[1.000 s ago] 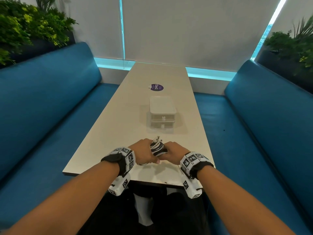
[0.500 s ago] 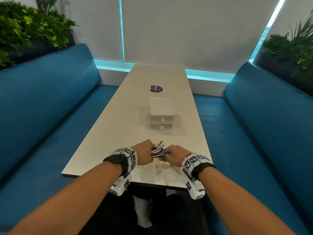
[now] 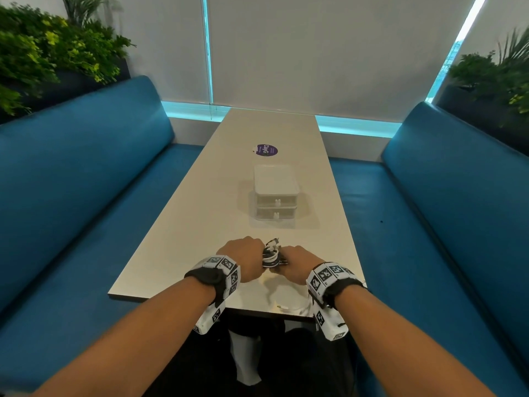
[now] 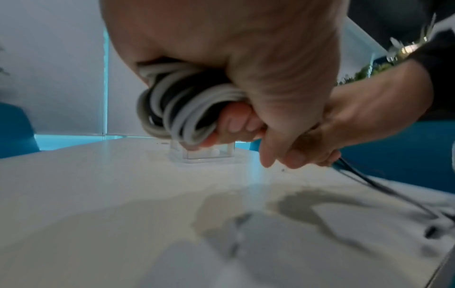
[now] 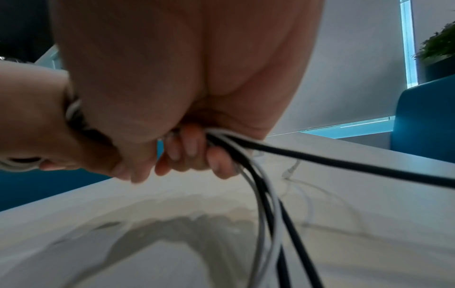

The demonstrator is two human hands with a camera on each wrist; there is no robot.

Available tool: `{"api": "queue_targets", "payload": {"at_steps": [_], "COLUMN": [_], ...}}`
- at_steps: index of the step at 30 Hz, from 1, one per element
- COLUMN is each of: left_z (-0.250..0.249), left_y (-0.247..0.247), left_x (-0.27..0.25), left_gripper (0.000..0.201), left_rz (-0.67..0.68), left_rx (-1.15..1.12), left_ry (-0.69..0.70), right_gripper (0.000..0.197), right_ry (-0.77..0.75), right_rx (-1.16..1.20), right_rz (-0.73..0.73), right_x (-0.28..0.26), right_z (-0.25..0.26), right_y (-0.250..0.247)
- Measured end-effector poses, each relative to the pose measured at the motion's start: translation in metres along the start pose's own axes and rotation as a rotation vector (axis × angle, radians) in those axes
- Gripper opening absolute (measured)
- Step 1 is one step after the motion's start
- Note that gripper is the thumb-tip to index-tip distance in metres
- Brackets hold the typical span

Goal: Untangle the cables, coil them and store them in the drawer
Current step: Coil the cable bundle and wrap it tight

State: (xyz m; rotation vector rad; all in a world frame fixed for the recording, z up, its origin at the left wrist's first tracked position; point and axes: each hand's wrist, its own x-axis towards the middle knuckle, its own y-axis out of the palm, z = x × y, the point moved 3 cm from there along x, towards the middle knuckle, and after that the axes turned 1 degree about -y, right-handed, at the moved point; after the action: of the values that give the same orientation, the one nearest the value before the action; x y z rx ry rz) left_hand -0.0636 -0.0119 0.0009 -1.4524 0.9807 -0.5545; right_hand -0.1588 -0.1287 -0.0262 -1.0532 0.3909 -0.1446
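A bundle of black and white cables (image 3: 271,255) is held between my two hands above the near end of the table. My left hand (image 3: 245,260) grips the coiled loops (image 4: 177,109) in its fist. My right hand (image 3: 294,266) grips the loose strands (image 5: 248,155), which trail down from its curled fingers to the tabletop. A white cable end (image 3: 292,308) lies near the table's front edge. The clear two-drawer box (image 3: 276,197) stands further up the table, both drawers closed.
The long pale table (image 3: 200,224) runs away from me between two blue benches (image 3: 71,181). A purple round sticker (image 3: 266,150) sits beyond the drawer box. Plants stand behind both bench backs.
The hands have stayed together at the near end of the table, shifting slightly, and the coil between them has turned and grown tighter.
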Motion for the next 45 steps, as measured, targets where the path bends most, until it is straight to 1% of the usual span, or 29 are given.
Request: {"api": "queue_targets", "payload": {"at_steps": [2, 5, 7, 8, 9, 10, 12, 14, 16, 20, 24, 26, 27, 29, 30, 31, 32, 33, 36, 37, 39, 42, 45], "left_z": [0.002, 0.005, 0.002, 0.000, -0.002, -0.004, -0.008, -0.012, -0.014, -0.015, -0.011, -0.005, -0.001, 0.009, 0.015, 0.019, 0.024, 0.029, 0.041, 0.043, 0.044, 0.046, 0.045], "left_y": [-0.004, -0.005, -0.003, -0.002, -0.001, 0.000, 0.002, 0.005, 0.007, 0.007, 0.004, -0.001, -0.003, -0.006, -0.007, -0.008, -0.008, -0.008, -0.007, -0.006, -0.004, -0.006, -0.004], "left_x": [-0.001, -0.001, -0.001, -0.001, -0.002, -0.002, -0.003, -0.004, -0.005, -0.005, -0.004, -0.002, 0.000, 0.007, 0.010, 0.013, 0.016, 0.018, 0.023, 0.025, 0.026, 0.026, 0.024], "left_gripper": [0.015, 0.019, 0.021, 0.022, 0.024, 0.025, 0.023, 0.019, 0.016, 0.014, 0.003, 0.004, 0.007, 0.008, 0.008, 0.009, 0.012, 0.016, 0.024, 0.024, 0.025, 0.028, 0.031], "left_rz": [-0.001, 0.011, 0.022, 0.024, 0.025, 0.026, 0.036, 0.048, 0.043, 0.012, -0.022, -0.047, -0.063, -0.101, -0.119, -0.134, -0.148, -0.162, -0.204, -0.214, -0.232, -0.280, -0.251], "left_rx": [0.102, 0.117, 0.132, 0.148, 0.168, 0.191, 0.229, 0.267, 0.294, 0.312, 0.273, 0.223, 0.179, 0.049, -0.022, -0.087, -0.154, -0.232, -0.503, -0.583, -0.721, -0.912, -0.999], "left_ry": [-0.002, -0.015, 0.001, 0.016, 0.033, 0.048, 0.070, 0.088, 0.090, 0.087, 0.081, 0.055, 0.029, -0.040, -0.077, -0.110, -0.139, -0.168, -0.231, -0.237, -0.246, -0.299, -0.325], "right_gripper": [0.056, 0.094, 0.112, 0.116, 0.114, 0.106, 0.080, 0.065, 0.058, 0.046, 0.041, 0.042, 0.045, 0.059, 0.066, 0.070, 0.068, 0.061, 0.024, 0.020, 0.019, 0.015, 0.021], "right_ry": [0.019, -0.013, -0.057, -0.080, -0.100, -0.108, -0.078, -0.048, -0.055, -0.060, -0.043, -0.040, -0.049, -0.059, -0.057, -0.051, -0.047, -0.041, -0.022, -0.021, -0.020, -0.007, 0.017], "right_rx": [0.059, 0.125, 0.119, 0.093, 0.053, 0.005, -0.118, -0.223, -0.267, -0.220, -0.193, -0.132, -0.064, 0.080, 0.133, 0.169, 0.189, 0.193, 0.156, 0.133, 0.127, 0.178, 0.145], "right_rz": [0.023, 0.022, -0.010, -0.021, -0.018, 0.002, 0.060, 0.072, 0.042, 0.001, -0.028, -0.074, -0.096, -0.126, -0.135, -0.142, -0.147, -0.151, -0.179, -0.184, -0.162, -0.141, -0.123], "right_x": [-0.002, -0.006, -0.005, -0.004, -0.002, 0.001, 0.003, 0.002, 0.002, 0.003, 0.004, 0.006, 0.006, 0.006, 0.007, 0.007, 0.007, 0.007, 0.009, 0.008, 0.007, 0.004, 0.001], "right_z": [-0.003, 0.000, 0.004, 0.007, 0.009, 0.010, 0.014, 0.017, 0.017, 0.014, 0.016, 0.017, 0.018, 0.018, 0.017, 0.016, 0.015, 0.014, 0.011, 0.012, 0.012, 0.008, 0.004], "right_y": [-0.003, -0.012, -0.016, -0.017, -0.016, -0.013, -0.008, -0.004, -0.002, -0.001, -0.005, -0.010, -0.012, -0.018, -0.021, -0.023, -0.024, -0.024, -0.024, -0.023, -0.019, -0.011, -0.008]}}
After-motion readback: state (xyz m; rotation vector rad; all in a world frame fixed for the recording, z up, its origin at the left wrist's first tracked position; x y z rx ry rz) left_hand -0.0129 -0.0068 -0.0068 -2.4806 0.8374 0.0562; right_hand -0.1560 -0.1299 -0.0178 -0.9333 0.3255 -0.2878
